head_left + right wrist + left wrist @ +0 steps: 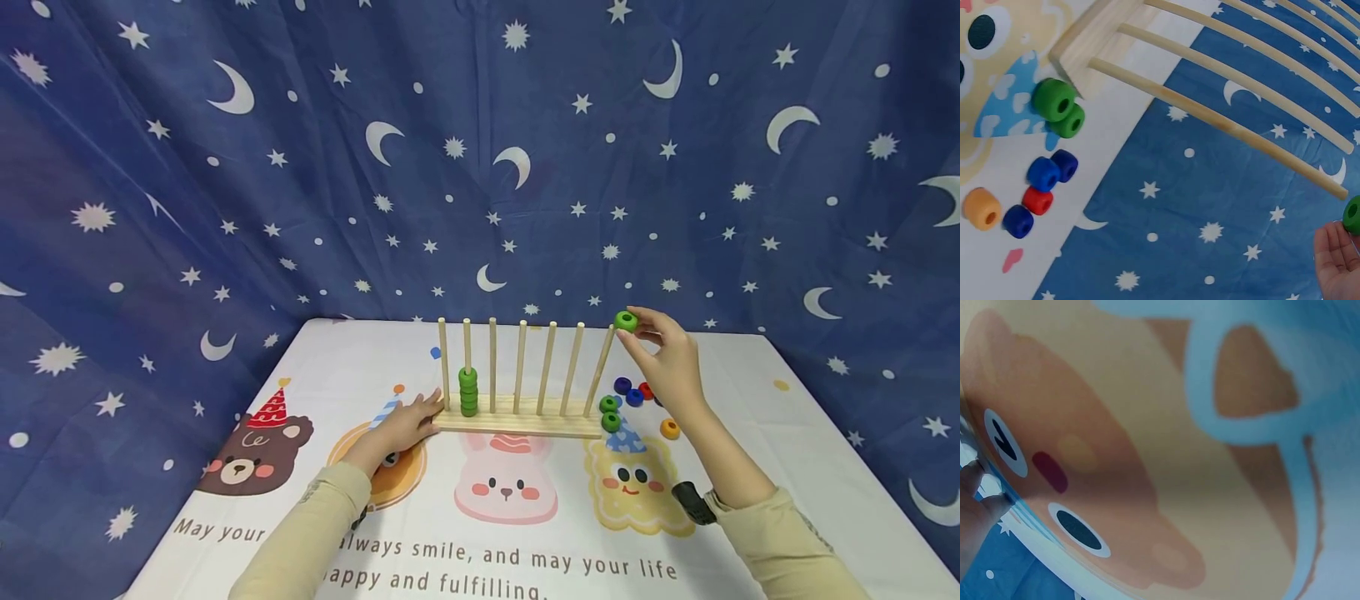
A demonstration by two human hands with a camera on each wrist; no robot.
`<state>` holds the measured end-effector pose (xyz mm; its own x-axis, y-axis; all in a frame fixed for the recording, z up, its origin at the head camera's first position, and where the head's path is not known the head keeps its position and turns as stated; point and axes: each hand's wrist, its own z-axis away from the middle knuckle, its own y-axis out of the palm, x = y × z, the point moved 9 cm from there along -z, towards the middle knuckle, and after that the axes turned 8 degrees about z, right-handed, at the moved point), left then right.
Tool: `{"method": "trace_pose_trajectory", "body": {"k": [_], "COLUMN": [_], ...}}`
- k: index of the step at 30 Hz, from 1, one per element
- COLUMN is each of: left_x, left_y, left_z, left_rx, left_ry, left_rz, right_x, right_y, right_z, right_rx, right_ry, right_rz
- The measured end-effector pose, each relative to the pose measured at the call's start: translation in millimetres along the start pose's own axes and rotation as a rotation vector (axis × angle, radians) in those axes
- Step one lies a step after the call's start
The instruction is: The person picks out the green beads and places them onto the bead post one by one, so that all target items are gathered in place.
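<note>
A wooden rack (pixel 525 425) with several upright pegs stands on the table. Several green beads (pixel 468 393) are stacked on its second peg from the left. My left hand (pixel 405 422) rests against the rack's left end, fingers stretched toward the base. Only its fingertips (pixel 999 504) show at the edge of the left wrist view. Beside the top of the rightmost peg (pixel 600 371), my right hand (pixel 670 358) pinches a green bead (pixel 626 322) between thumb and fingers. The bead's hole faces the camera in the head view.
Two loose green beads (pixel 1054 100) lie by the rack's right end. Farther right are blue beads (pixel 1044 174), a red bead (pixel 1038 201) and an orange bead (pixel 670 429). A printed white cloth (pixel 405 542) covers the table, and a dark blue starry curtain (pixel 480 225) hangs behind.
</note>
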<state>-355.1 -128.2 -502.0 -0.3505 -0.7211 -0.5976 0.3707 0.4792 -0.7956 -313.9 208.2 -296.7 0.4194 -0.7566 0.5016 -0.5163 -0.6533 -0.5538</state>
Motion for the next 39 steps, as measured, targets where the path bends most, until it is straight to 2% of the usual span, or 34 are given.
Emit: {"method": "trace_pose_trajectory", "body": {"k": [9, 15, 25, 39], "left_x": [1.5, 5.2, 2.2, 2.4], "left_y": [1.4, 2.4, 1.5, 2.1], "left_z": [-0.9, -0.6, -1.8, -1.9], "left_rx": [-0.005, -0.007, -0.004, -0.006], "left_ry": [-0.005, -0.018, -0.001, 0.003], "left_rz": [0.003, -0.004, -0.009, -0.011], "right_x": [14, 26, 47, 66], "right_y": [1, 12, 28, 47], "right_z": [-8.8, -12.0, -18.8, -26.6], "right_rx": [-0.005, 0.048, 0.097, 0.165], "right_ry": [-0.038, -0.051, -0.091, -0.09], "right_rz": [-0.025, -0.034, -0.036, -0.089]}}
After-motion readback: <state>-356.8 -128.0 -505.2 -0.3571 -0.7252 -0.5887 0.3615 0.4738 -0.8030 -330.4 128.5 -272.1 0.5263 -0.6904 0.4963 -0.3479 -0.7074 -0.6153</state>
